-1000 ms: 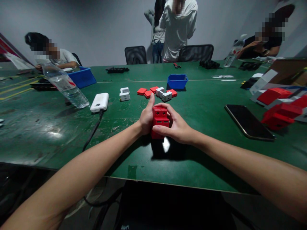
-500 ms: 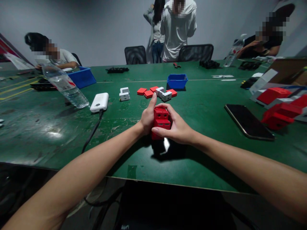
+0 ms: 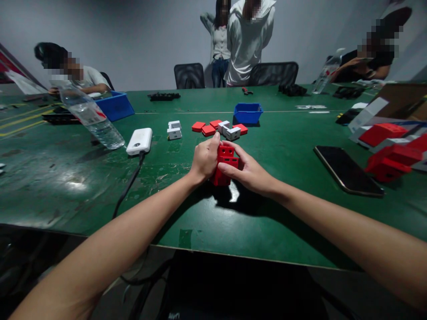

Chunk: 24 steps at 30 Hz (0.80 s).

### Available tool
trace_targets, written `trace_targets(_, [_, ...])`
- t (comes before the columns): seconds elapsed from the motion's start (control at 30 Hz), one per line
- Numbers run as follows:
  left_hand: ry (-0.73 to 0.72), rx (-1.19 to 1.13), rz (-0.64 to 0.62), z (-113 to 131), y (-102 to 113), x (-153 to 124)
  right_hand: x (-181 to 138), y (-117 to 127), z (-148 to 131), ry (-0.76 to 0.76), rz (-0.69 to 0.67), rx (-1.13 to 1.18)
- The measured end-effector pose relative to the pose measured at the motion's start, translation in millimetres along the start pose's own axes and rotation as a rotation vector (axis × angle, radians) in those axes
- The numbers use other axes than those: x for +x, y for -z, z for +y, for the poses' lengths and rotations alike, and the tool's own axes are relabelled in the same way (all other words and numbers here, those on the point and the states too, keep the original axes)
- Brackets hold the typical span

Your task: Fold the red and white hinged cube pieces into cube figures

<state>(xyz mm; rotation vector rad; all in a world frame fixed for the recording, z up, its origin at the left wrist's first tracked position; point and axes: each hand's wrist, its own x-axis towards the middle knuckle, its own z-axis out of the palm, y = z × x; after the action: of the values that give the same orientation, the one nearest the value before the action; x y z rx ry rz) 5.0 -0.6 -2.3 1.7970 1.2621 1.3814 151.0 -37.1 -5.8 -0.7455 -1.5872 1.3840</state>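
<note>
Near the table's (image 3: 83,195) front middle, the left hand (image 3: 204,160) and right hand (image 3: 248,173) clamp a red block assembly (image 3: 224,165) from both sides. Beyond lie loose red and white pieces (image 3: 220,128), a power bank (image 3: 139,141) at left, then a blue bin (image 3: 247,113).

Single head-worn view, looking forward and down from the near edge of the table (image 3: 83,186) toward its far edge; both forearms enter from close below.
</note>
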Motion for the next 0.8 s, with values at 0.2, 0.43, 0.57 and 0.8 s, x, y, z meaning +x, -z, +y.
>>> trace_targets(0.2, [-0.176,0.298,-0.142,-9.3,1.8,1.0,5.3,-5.6,4.6,-0.084,0.243,0.113])
trace_targets(0.43, [-0.22,0.657,-0.423,-14.7,1.5,-3.8,17.7,20.9,-8.7,-0.229,0.533,0.349])
trace_targets(0.57, [-0.333,0.857,-0.582,-8.0,5.8,-6.3,25.7,59.8,-35.0,-0.122,0.72,0.329])
trace_targets(0.8, [-0.373,0.887,-0.616,-7.7,8.8,-4.7,9.5,138.0,-96.1,0.25,1.141,0.172])
